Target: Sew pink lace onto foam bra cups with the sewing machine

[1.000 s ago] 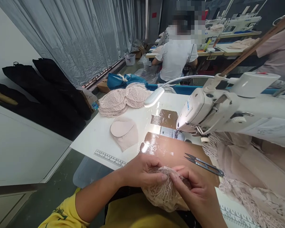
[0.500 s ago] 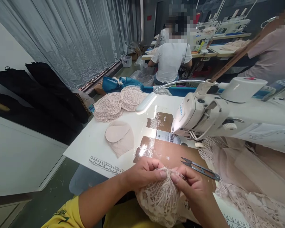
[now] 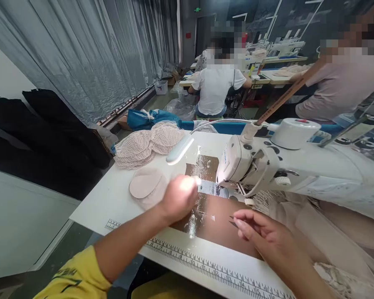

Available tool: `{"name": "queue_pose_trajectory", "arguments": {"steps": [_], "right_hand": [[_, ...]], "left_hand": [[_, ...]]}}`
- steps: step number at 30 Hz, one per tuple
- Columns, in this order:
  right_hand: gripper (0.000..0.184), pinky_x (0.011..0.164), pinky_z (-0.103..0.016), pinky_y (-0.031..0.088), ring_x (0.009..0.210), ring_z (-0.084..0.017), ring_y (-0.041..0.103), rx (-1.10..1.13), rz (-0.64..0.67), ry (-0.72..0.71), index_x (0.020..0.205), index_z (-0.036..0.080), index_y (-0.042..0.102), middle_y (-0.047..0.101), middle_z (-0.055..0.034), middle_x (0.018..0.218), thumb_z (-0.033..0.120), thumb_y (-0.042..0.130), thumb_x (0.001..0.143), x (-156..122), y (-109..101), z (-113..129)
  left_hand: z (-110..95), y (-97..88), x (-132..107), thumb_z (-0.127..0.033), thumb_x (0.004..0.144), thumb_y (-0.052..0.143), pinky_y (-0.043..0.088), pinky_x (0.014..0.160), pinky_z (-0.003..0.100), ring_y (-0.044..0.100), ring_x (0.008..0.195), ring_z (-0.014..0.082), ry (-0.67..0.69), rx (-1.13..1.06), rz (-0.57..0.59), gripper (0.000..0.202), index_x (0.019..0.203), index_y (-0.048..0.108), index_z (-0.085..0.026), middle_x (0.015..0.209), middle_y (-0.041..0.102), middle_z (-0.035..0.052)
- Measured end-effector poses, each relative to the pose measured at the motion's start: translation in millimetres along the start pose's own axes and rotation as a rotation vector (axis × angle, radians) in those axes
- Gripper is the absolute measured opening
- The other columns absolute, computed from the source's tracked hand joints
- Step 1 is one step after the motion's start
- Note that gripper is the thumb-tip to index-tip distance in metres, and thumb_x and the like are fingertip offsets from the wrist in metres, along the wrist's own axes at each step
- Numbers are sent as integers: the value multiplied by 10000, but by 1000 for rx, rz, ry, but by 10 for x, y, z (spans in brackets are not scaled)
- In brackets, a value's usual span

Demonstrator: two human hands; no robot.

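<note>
My left hand (image 3: pixel 180 198) is closed in a fist over the table, left of the sewing machine's needle plate (image 3: pixel 207 187). Glare and blur hide its fingertips, and whether anything is inside cannot be seen. My right hand (image 3: pixel 262 230) hovers at the thread snips (image 3: pixel 232 223), its fingers loosely curled and apart. Only the dark blade tips show beyond thumb and forefinger; the rest of the snips is hidden behind the hand. A beige padded cup piece (image 3: pixel 145 185) lies on the table just left of my left hand.
The white sewing machine (image 3: pixel 237 160) stands to the right, with a lamp (image 3: pixel 180 150) at its left. Lace cups (image 3: pixel 135 149) are stacked at the table's far left. Beige mesh fabric (image 3: pixel 324 232) lies on the right. Two people sit beyond the table.
Both hands have let go of the lace cup they held by the table's front edge; it is out of sight. My left hand rose toward the needle plate; my right hand moved over the snips.
</note>
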State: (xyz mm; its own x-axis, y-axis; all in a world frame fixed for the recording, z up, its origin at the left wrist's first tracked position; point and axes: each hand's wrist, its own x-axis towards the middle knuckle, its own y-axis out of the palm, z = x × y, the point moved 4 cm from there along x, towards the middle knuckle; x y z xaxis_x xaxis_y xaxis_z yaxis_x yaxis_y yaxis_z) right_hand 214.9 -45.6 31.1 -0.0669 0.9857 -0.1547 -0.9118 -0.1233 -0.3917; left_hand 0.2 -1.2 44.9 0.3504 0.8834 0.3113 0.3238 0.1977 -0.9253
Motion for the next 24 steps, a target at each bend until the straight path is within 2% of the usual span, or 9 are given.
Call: {"name": "queue_pose_trajectory", "arguments": {"steps": [1,3,6,8,12,15,17,21,24], "right_hand": [[281,640,-282,479,681,-182,628,-112,28,-35,911,258,668,676,0,729,492,556,802,59,16,16],[294,617,-307,470,698,-208,645,-352,82,-110,990,271,665,705,-12,771,435,462,856,184,63,11],[356,662,-332,472,794,-231,652,-611,121,-238,1090,252,653,720,-47,931,304,361,892,332,170,-46],[384,694,-322,467,839,-217,643,-701,131,-333,1085,218,652,692,-63,1033,199,319,895,372,271,-80],[352,634,-301,420,751,-186,612,-914,82,-483,947,192,674,664,-49,925,96,342,880,363,436,-140],[326,610,-304,383,716,-176,587,-1015,-11,-577,978,202,682,658,-35,899,74,409,854,352,470,-211],[359,599,-302,367,697,-165,575,-1038,-61,-610,991,213,690,662,-30,909,38,430,817,362,467,-272],[447,556,-298,337,667,-155,564,-1056,-135,-645,1087,253,690,684,-29,977,23,454,785,390,457,-343],[468,539,-297,334,671,-164,564,-1072,-165,-644,1129,257,687,698,-33,994,27,469,785,400,457,-314]], "left_hand": [[-132,218,50,-104,879,411,450,677,315,551,753,197,72,132,114,168,798,553,-144,780,596,74],[-349,545,92,-57,831,461,448,622,320,556,708,211,132,170,192,136,778,560,-135,735,594,81],[-555,794,28,-19,808,460,443,616,343,561,727,232,191,234,260,157,822,578,-123,759,595,101],[-605,805,-37,-32,800,457,439,613,355,557,743,244,223,267,305,163,844,587,-120,782,595,112],[-555,572,-50,-163,825,500,450,643,362,558,741,242,244,155,353,105,815,595,-120,756,592,106],[-457,376,36,-217,909,437,467,664,294,564,709,176,271,-34,350,212,811,605,-134,758,608,72],[-391,328,88,-209,933,407,473,673,256,583,740,155,293,-157,313,248,846,627,-134,825,640,74],[-308,454,96,-197,935,408,485,743,292,606,862,185,345,-144,168,261,953,656,-117,1040,660,118],[-292,606,78,-195,945,399,483,738,305,601,861,185,393,-60,126,269,964,654,-108,1123,641,132]]}}
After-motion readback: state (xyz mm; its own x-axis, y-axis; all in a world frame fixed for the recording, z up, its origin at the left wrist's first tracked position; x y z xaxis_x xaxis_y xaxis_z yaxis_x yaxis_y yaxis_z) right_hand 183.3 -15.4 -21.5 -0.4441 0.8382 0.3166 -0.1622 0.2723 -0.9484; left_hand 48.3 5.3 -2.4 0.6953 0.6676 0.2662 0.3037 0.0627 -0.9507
